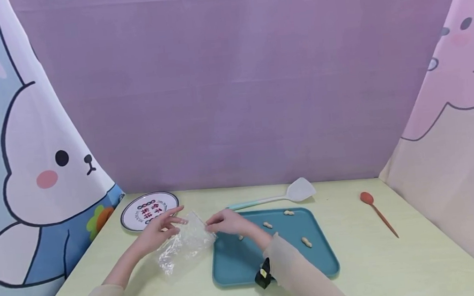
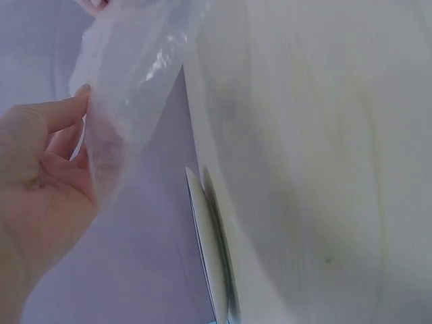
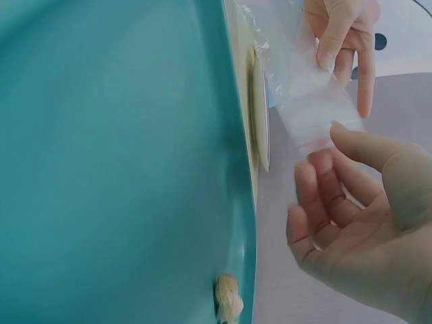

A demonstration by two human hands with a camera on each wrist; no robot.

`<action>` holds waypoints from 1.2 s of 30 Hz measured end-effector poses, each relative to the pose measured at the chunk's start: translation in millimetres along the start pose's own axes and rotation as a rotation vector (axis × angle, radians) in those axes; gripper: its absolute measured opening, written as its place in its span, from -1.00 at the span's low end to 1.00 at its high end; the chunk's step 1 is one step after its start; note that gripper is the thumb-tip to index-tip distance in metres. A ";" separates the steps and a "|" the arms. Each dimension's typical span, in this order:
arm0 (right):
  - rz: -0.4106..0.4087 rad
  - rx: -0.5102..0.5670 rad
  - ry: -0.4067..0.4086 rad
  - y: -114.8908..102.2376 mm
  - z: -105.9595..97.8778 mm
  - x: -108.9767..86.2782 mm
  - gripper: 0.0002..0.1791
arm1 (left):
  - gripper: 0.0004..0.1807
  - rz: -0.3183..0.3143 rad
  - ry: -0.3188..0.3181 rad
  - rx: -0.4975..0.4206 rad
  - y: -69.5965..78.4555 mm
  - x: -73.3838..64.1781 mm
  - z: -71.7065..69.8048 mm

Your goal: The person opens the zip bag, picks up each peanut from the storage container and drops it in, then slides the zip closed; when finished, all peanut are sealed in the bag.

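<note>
A clear plastic zip bag (image 1: 186, 244) hangs between my two hands, left of the teal tray (image 1: 239, 265). My right hand (image 1: 225, 223) pinches the bag's zip edge between thumb and forefinger, its other fingers loosely curled, as the right wrist view shows. The left hand (image 1: 156, 234) holds the bag's side, with the thumb against the film and fingertips showing through it in the left wrist view. Several unshelled peanuts (image 1: 306, 242) lie scattered on the tray; one peanut (image 3: 228, 297) sits near its rim in the right wrist view.
Behind the left hand is a white plate (image 1: 130, 216) with a dark rim and red print. A spatula (image 1: 300, 190) with a white head lies behind the tray. To the right rests a reddish-brown spoon (image 1: 380, 213). A purple curtain (image 1: 232, 96) closes off the table's back.
</note>
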State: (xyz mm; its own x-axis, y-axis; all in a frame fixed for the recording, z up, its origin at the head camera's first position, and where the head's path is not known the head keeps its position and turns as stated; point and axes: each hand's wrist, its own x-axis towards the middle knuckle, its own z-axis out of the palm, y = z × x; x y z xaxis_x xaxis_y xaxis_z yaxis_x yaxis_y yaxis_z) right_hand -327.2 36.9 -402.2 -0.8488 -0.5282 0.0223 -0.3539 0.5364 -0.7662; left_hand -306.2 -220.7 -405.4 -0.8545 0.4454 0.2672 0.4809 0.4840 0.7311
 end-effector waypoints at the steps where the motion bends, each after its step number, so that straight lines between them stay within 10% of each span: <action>1: 0.000 0.007 0.002 0.3 -0.6 -0.3 -0.71 | -0.36 -0.007 0.006 -0.001 0.4 0.8 0.5; 11: -0.011 0.078 0.079 -4.8 -3.4 -8.7 -0.82 | -0.72 0.005 0.378 0.231 11.9 14.2 21.8; 21: -0.064 0.101 0.122 -12.0 -3.0 -10.8 -0.84 | -0.59 -0.212 0.148 -0.107 40.8 22.7 34.3; 36: -0.089 0.203 0.053 -9.3 -1.5 -11.8 -0.71 | -0.68 -0.145 0.015 -0.149 32.1 20.7 29.5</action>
State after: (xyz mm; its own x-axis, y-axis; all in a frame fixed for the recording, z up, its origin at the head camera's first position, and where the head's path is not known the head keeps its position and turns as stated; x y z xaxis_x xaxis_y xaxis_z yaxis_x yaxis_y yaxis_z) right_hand -314.5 39.2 -394.5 -0.8392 -0.5291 0.1257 -0.3468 0.3427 -0.8731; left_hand -302.7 -173.7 -394.9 -0.9161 0.3670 0.1612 0.3193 0.4252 0.8469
